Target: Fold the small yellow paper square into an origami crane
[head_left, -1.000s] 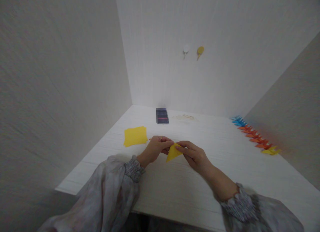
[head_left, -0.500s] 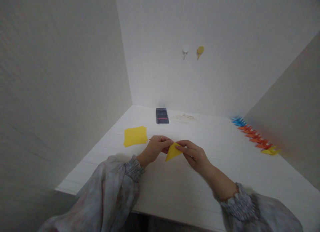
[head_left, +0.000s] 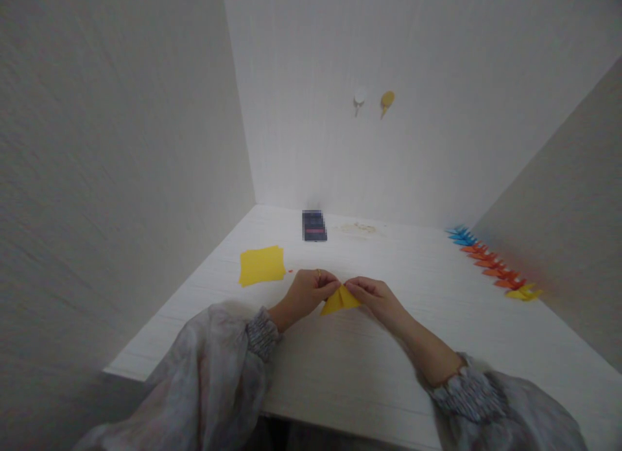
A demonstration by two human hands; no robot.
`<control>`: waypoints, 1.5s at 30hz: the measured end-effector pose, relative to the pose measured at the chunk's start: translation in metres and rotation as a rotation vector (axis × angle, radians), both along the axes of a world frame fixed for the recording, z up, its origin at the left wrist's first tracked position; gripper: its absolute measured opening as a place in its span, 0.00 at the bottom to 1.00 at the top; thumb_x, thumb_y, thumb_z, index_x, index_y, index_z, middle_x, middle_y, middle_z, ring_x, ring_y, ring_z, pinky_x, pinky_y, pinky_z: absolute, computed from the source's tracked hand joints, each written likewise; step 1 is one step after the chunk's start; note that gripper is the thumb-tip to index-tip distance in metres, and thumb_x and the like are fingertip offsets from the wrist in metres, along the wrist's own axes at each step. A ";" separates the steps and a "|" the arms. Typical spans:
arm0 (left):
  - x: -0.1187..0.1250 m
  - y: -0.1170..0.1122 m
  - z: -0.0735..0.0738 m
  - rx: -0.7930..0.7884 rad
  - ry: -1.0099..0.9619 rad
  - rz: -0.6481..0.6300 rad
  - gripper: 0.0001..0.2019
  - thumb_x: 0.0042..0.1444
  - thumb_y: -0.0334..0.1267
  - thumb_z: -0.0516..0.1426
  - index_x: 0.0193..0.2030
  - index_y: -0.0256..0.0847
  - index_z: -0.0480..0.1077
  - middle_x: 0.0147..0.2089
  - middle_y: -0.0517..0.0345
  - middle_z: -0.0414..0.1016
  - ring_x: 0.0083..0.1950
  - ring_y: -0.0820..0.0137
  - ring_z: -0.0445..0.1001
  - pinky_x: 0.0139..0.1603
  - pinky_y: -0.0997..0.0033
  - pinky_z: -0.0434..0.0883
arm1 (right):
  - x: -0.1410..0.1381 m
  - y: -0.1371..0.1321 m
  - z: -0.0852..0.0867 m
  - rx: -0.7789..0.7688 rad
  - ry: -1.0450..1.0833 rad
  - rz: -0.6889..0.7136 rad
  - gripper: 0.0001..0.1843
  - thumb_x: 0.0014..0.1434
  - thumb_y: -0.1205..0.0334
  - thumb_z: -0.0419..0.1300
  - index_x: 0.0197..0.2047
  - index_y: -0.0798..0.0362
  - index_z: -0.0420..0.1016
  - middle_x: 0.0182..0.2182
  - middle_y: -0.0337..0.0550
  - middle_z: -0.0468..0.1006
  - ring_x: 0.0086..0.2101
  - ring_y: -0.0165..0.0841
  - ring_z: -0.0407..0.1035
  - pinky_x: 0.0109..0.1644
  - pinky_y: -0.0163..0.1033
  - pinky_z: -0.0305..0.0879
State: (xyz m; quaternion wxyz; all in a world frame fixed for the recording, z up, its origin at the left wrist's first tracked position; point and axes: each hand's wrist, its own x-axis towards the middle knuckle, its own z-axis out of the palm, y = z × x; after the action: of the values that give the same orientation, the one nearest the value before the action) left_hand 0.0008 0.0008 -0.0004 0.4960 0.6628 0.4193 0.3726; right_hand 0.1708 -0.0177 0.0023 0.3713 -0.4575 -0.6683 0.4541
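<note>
We hold a small yellow folded paper (head_left: 340,300), triangular with a crease down its middle, just above the white table (head_left: 340,360) near its centre. Our left hand (head_left: 307,289) pinches its left corner and our right hand (head_left: 376,297) pinches its right. A flat yellow sheet (head_left: 262,264) lies to the left; folded blue, orange and yellow pieces (head_left: 490,263) line the right wall.

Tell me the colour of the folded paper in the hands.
Yellow; the folded paper shows in the head view.

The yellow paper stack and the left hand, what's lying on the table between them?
In the head view, only a tiny red scrap lies between the yellow paper stack and the left hand; otherwise bare white table.
</note>
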 end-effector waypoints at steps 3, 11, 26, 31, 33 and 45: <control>0.000 -0.001 -0.001 0.045 0.066 -0.030 0.12 0.47 0.42 0.53 0.29 0.35 0.72 0.24 0.58 0.71 0.24 0.76 0.67 0.26 0.79 0.65 | -0.002 0.001 -0.004 -0.042 -0.010 0.017 0.13 0.51 0.55 0.55 0.30 0.57 0.72 0.23 0.40 0.72 0.24 0.27 0.64 0.27 0.32 0.60; 0.001 0.001 -0.004 -0.154 -0.135 -0.127 0.11 0.42 0.39 0.58 0.30 0.33 0.71 0.24 0.58 0.71 0.23 0.78 0.66 0.26 0.78 0.65 | -0.001 -0.001 -0.001 -0.007 0.009 -0.021 0.11 0.49 0.57 0.56 0.27 0.56 0.72 0.21 0.38 0.70 0.23 0.26 0.62 0.26 0.32 0.57; 0.001 -0.003 0.003 -0.235 -0.173 -0.043 0.10 0.42 0.40 0.58 0.27 0.33 0.70 0.24 0.58 0.71 0.24 0.77 0.69 0.26 0.77 0.68 | -0.005 -0.005 0.002 0.094 -0.094 -0.070 0.11 0.50 0.58 0.54 0.26 0.55 0.72 0.22 0.39 0.70 0.25 0.28 0.63 0.27 0.32 0.58; 0.001 -0.003 0.003 -0.243 -0.181 -0.031 0.10 0.42 0.40 0.57 0.27 0.33 0.69 0.24 0.58 0.71 0.23 0.77 0.68 0.24 0.78 0.67 | -0.007 -0.005 0.001 0.079 -0.065 -0.098 0.10 0.50 0.58 0.55 0.25 0.55 0.72 0.21 0.38 0.70 0.24 0.28 0.62 0.27 0.32 0.57; 0.002 -0.003 0.003 -0.245 -0.161 -0.047 0.10 0.42 0.40 0.57 0.27 0.33 0.69 0.24 0.58 0.71 0.24 0.77 0.68 0.24 0.78 0.67 | -0.007 -0.005 -0.001 0.057 -0.051 -0.100 0.10 0.49 0.58 0.55 0.25 0.55 0.72 0.21 0.38 0.70 0.24 0.28 0.62 0.27 0.32 0.57; 0.001 0.002 -0.002 -0.280 -0.190 -0.040 0.11 0.40 0.39 0.59 0.27 0.32 0.69 0.24 0.58 0.71 0.23 0.77 0.69 0.26 0.76 0.68 | -0.004 -0.001 -0.005 -0.177 0.150 -0.095 0.11 0.46 0.58 0.58 0.26 0.58 0.74 0.20 0.39 0.71 0.22 0.26 0.62 0.27 0.33 0.56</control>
State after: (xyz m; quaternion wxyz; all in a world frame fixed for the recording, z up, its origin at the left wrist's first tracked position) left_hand 0.0015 0.0027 -0.0029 0.6283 0.5570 0.4052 0.3617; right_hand 0.1665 -0.0184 -0.0023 0.3997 -0.4842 -0.5735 0.5262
